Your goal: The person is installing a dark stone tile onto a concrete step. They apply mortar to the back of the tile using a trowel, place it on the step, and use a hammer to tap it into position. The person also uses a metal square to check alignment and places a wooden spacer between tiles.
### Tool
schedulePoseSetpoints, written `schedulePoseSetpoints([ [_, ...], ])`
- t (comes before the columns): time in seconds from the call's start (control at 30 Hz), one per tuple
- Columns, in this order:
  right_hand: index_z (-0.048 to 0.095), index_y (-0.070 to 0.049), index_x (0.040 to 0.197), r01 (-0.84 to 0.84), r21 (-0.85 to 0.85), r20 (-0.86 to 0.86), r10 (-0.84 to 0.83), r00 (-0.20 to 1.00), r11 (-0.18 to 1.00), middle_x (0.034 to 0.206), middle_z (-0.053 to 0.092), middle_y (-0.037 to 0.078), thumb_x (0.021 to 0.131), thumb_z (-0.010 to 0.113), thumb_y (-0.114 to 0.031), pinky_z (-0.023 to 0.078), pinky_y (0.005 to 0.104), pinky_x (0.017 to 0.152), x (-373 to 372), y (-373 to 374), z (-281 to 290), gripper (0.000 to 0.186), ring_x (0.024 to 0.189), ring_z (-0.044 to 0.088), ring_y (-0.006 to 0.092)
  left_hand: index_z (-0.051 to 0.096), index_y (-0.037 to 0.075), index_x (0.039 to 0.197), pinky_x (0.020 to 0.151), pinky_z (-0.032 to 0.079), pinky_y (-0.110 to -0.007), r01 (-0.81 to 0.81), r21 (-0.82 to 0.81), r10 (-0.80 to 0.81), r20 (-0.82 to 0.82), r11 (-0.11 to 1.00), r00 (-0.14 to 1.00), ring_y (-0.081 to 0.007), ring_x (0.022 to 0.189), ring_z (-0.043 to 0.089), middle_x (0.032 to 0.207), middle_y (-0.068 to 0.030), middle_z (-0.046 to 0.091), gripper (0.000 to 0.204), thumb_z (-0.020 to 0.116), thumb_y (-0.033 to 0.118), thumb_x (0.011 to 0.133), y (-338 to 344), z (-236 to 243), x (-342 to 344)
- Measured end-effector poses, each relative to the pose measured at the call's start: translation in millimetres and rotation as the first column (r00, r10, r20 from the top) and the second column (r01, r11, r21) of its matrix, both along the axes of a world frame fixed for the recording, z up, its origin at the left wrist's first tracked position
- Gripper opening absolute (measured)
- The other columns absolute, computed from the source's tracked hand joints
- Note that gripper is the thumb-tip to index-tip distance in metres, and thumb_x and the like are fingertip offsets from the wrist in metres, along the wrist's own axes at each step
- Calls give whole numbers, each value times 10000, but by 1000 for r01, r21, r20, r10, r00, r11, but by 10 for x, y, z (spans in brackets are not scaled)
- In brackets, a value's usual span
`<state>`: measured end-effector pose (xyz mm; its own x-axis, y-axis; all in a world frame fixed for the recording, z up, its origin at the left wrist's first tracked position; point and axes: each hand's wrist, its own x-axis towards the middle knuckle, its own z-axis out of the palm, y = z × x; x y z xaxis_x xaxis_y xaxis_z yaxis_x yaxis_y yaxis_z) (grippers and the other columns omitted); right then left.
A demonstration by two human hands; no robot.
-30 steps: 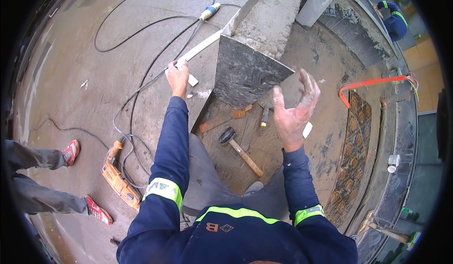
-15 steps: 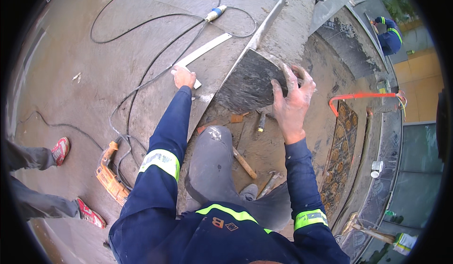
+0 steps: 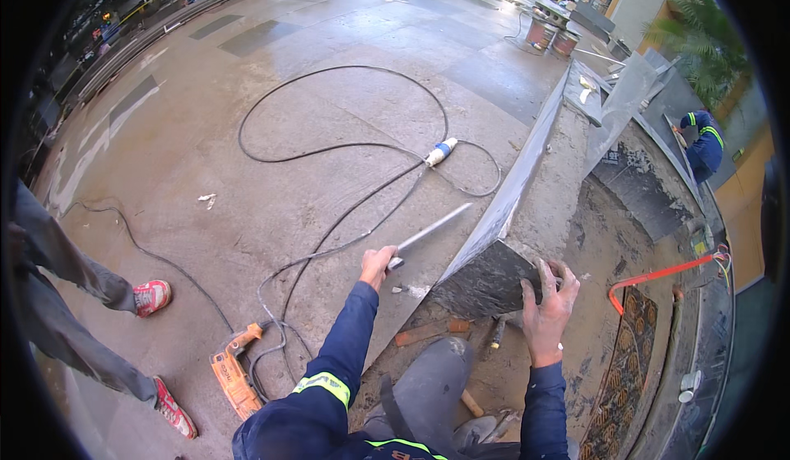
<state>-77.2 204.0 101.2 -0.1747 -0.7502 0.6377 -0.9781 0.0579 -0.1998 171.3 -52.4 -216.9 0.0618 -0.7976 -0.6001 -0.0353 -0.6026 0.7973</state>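
Since half a second earlier, the L-shaped metal square [image 3: 434,224] had turned: its long blade, which had shown its broad face over the paving, now showed as a narrow, slightly blurred strip slanting away from the person. The left hand [image 3: 378,267] was closed around it near its corner, above the paving [image 3: 346,114] and left of the stonework; whether the blade touched the ground I could not tell. The right hand [image 3: 550,310], dusted pale, stayed by the upper right corner of a dark stone slab [image 3: 485,279], fingers bent and spread, thumb toward the front face; whether it gripped the slab or merely rested there I could not tell.

Behind that slab ran grey mortar [image 3: 555,192], bordered on the left by a long upright stone panel [image 3: 527,164]. Below the slab lay a reddish brick [image 3: 424,332], with a yellow-ended tool handle [image 3: 497,333] close by and a wooden hammer handle [image 3: 472,403] beside the person's knee.

Farther left, an orange corded power tool [image 3: 234,378] lay near a bystander's red shoes [image 3: 151,297]; a looping black cable [image 3: 444,114] met a white-and-blue connector [image 3: 441,152]. At right, an orange tube [image 3: 658,281] reached over a patterned board [image 3: 623,361], and a co-worker [image 3: 704,143] bent farther off.
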Motion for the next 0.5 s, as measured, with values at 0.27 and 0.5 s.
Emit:
schedulePoseSetpoints([
  [0.27,711,-106,1403,18,-2,20,-18,1000,1000,1387,623,167,895,833,-63,466,517,1120,108,-12,90,524,1283,581,394,654,94,881,461,547,-333,-83,232,206,-580,969,788,-191,549,646,729,-66,642,67,676,151,911,1203,183,386],
  [0.5,700,-103,1401,13,14,-74,-12,997,1000,1342,649,156,895,854,-110,473,495,1087,-17,-13,-61,529,1244,597,386,428,24,1590,742,635,-399,-371,-28,225,-752,928,620,-189,903,698,1060,-66,640,507,576,186,1133,1203,786,-113],
])
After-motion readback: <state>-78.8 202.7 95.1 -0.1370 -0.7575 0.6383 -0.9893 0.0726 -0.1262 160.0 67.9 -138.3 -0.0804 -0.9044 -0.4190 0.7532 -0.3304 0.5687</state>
